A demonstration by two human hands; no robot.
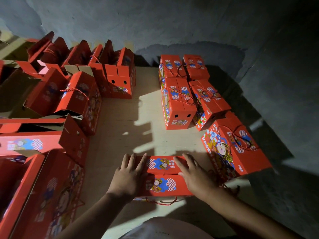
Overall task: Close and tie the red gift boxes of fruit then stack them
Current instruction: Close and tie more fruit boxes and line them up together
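Both hands lie flat with fingers spread on the top flaps of the red gift box (163,176) directly under them: the left hand (128,176) presses the left end, the right hand (195,176) the right end, holding the two flaps together along their middle seam. A red cord (163,202) hangs loose at the box's near edge, just below the wrists, not yet tied. The box is printed cardboard, likely stiff but easily dented, and with fruit inside it is probably fairly heavy, so lifting by the bottom edges seems safer than by the cord alone. Closed boxes (179,100) sit beyond the right hand; open boxes (76,94) stand beyond the left.
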